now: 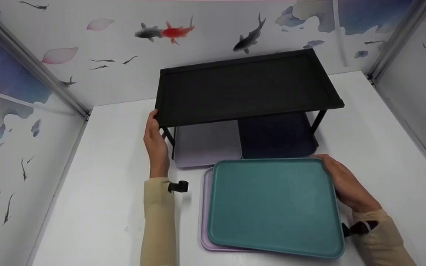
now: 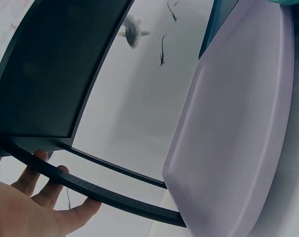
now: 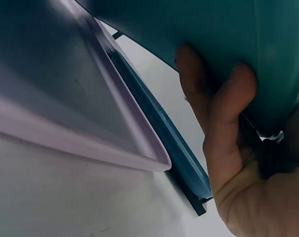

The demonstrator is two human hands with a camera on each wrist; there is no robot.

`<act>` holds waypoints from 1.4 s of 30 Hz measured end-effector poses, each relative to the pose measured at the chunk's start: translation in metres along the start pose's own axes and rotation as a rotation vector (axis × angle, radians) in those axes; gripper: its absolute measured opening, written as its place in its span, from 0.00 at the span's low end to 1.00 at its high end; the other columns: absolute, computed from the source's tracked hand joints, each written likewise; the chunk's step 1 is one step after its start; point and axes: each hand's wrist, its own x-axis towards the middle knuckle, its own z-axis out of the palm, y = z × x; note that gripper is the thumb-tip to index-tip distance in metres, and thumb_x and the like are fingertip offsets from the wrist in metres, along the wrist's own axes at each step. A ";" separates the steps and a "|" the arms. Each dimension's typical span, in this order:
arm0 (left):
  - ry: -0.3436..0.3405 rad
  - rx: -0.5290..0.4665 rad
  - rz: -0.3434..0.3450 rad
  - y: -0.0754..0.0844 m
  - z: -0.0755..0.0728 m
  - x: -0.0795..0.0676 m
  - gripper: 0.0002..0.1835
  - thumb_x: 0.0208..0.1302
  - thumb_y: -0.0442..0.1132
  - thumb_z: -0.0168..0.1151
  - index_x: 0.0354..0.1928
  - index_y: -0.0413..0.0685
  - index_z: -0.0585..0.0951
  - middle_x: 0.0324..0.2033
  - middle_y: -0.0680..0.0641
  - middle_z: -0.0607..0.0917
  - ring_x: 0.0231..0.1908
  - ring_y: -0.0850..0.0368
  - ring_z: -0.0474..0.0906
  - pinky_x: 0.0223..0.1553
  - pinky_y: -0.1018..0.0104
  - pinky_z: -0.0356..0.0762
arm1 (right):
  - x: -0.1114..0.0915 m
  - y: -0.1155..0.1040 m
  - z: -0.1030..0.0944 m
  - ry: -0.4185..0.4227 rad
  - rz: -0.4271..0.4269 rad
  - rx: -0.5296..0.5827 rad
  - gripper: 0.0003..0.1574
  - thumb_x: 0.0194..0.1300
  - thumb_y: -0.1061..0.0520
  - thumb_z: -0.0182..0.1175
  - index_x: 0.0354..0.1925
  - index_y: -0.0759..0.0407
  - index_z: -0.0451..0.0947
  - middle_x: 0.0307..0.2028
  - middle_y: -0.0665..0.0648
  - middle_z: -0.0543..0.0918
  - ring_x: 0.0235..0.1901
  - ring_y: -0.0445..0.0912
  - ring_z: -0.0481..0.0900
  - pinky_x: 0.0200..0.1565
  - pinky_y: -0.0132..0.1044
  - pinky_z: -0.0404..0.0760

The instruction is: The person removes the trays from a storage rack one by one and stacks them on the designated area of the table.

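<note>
My left hand holds the left end of a black folding-leg rack, its fingers around the end by the leg. With my right hand I grip the right edge of a teal rectangular tray; in the right wrist view two fingers lie against its underside. A lilac tray lies under the teal one, mostly hidden. Beneath the rack, a second lilac tray and a dark blue tray sit side by side, their far parts covered by the rack top.
Everything stands on a white table. Behind it rises a white wall painted with fish and petals, and side panels in metal framing border the table left and right.
</note>
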 end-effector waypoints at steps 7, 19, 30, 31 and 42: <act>-0.015 0.005 0.004 0.001 0.001 0.001 0.25 0.85 0.50 0.39 0.76 0.52 0.68 0.75 0.51 0.67 0.76 0.56 0.60 0.73 0.43 0.62 | -0.001 -0.004 0.005 -0.014 0.011 -0.044 0.39 0.84 0.38 0.34 0.73 0.65 0.63 0.64 0.51 0.76 0.60 0.39 0.76 0.56 0.32 0.79; -0.009 0.013 0.005 0.000 0.000 0.001 0.24 0.85 0.49 0.39 0.75 0.53 0.68 0.75 0.52 0.67 0.75 0.57 0.61 0.72 0.44 0.63 | -0.004 -0.005 0.006 0.036 0.037 -0.261 0.29 0.83 0.52 0.48 0.74 0.62 0.66 0.69 0.66 0.72 0.54 0.34 0.79 0.51 0.35 0.82; -0.020 -0.010 -0.010 0.001 0.000 0.000 0.25 0.85 0.49 0.38 0.76 0.53 0.67 0.76 0.51 0.66 0.76 0.56 0.60 0.74 0.43 0.59 | -0.001 0.001 0.011 0.128 0.074 -0.263 0.31 0.76 0.54 0.61 0.69 0.68 0.72 0.62 0.69 0.79 0.48 0.31 0.81 0.48 0.29 0.83; -0.019 -0.008 -0.012 0.001 0.000 0.000 0.25 0.85 0.49 0.39 0.76 0.53 0.67 0.76 0.51 0.66 0.76 0.56 0.60 0.74 0.43 0.59 | -0.001 0.001 0.011 0.131 0.070 -0.260 0.31 0.75 0.54 0.61 0.69 0.68 0.72 0.62 0.69 0.79 0.48 0.31 0.81 0.48 0.29 0.83; -0.007 0.007 -0.024 0.000 0.000 -0.001 0.25 0.84 0.52 0.39 0.76 0.57 0.68 0.75 0.54 0.67 0.75 0.58 0.61 0.74 0.46 0.61 | 0.001 0.005 0.015 0.185 0.063 -0.290 0.28 0.72 0.52 0.65 0.62 0.69 0.78 0.49 0.64 0.84 0.43 0.34 0.82 0.46 0.26 0.82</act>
